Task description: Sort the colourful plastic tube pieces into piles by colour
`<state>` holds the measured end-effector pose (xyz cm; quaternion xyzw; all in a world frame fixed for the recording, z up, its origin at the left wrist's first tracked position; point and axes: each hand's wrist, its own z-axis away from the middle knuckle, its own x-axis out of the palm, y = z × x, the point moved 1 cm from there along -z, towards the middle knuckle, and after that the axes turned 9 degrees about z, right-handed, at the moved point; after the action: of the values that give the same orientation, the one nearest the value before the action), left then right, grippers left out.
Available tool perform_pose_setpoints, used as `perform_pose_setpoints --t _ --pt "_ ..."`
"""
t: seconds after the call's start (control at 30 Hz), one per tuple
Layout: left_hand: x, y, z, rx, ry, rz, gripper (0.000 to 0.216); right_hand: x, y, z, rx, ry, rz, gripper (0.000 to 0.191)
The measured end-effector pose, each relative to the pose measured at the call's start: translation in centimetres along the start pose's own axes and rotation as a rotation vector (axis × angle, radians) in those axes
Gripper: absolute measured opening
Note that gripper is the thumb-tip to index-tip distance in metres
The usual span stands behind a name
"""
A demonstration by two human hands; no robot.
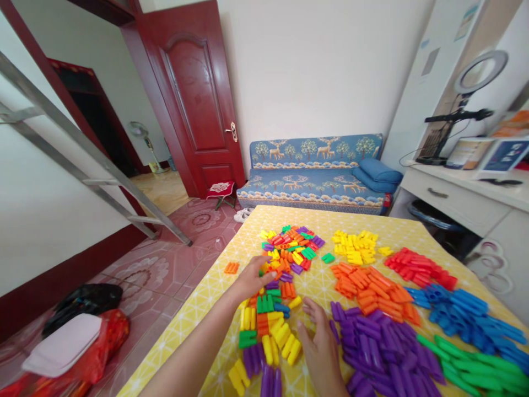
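Note:
A mixed heap of small coloured plastic blocks (285, 259) lies on the yellow tablecloth (198, 309). My left hand (252, 278) reaches into the left side of the heap, its fingers curled down onto the blocks; what they grip is hidden. My right hand (320, 344) rests flat with fingers stretched out at the left edge of the purple pile (380, 347), beside loose yellow blocks (283, 339). Sorted piles lie to the right: orange (372, 289), yellow (355, 246), red (419, 266), blue (467, 311) and green (471, 366).
A single orange block (231, 268) lies apart near the table's left edge. A blue sofa (314, 173) and red door (198, 99) stand behind the table. A ladder (82, 154) leans at left. A desk (467, 193) with a ring light (481, 71) is at right.

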<state>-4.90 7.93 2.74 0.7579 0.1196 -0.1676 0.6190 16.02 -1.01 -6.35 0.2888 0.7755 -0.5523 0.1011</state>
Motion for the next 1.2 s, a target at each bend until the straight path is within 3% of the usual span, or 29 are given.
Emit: perform_pose_setpoints --t 0.1,0.17,0.27,0.33,0.4,0.47,0.63,0.7,0.77,0.87,1.0,1.1,1.2 --pt "-0.2 2.6 2.7 0.081 -0.155 0.001 0.047 -0.1 -0.1 0.0 0.0 0.006 -0.012 0.042" --pt "-1.1 2.7 3.4 0.121 -0.203 -0.001 0.039 -0.2 -0.2 0.0 0.005 -0.002 -0.011 0.041" --pt "-3.2 -0.5 3.0 0.113 0.119 -0.169 0.042 -0.3 -0.3 -0.1 0.011 -0.008 -0.003 0.04" --pt "-4.0 -3.9 2.4 -0.037 0.307 -0.287 0.055 -0.4 -0.4 -0.1 0.01 -0.002 0.0 0.04" --pt "-3.9 -6.8 2.0 -0.215 0.338 -0.273 0.064 -0.4 -0.4 -0.1 0.007 0.003 0.004 0.039" --pt "-3.0 -8.1 1.6 -0.222 0.278 -0.201 0.067 -0.3 -0.4 -0.2 0.005 0.0 0.01 0.039" --pt "-0.1 -5.3 0.1 -0.14 0.116 0.016 0.066 -0.4 -0.5 -0.3 -0.016 -0.033 0.016 0.041" --pt "-0.1 -3.6 -0.3 -0.113 0.04 0.101 0.068 -0.5 -0.6 -0.3 -0.014 -0.046 0.009 0.042" --pt "-1.3 -2.4 0.4 -0.127 0.061 0.147 0.071 -0.6 -0.7 -0.3 -0.014 -0.047 -0.008 0.042" --pt "-4.4 -1.3 4.6 -0.118 0.07 0.102 0.074 -0.8 -0.9 -0.4 -0.013 -0.035 -0.028 0.041" --pt "-7.3 -0.9 14.7 -0.112 -0.218 -0.135 0.1 -0.9 -1.2 -0.4 -0.004 -0.039 -0.031 0.039" --pt "-6.5 -1.9 21.4 -0.111 -0.322 -0.336 0.125 -1.0 -1.5 -0.4 -0.005 -0.028 -0.028 0.038" --pt "-4.1 -3.6 24.0 -0.025 -0.181 -0.482 0.131 -1.0 -1.8 -0.4 -0.016 -0.022 -0.036 0.038"
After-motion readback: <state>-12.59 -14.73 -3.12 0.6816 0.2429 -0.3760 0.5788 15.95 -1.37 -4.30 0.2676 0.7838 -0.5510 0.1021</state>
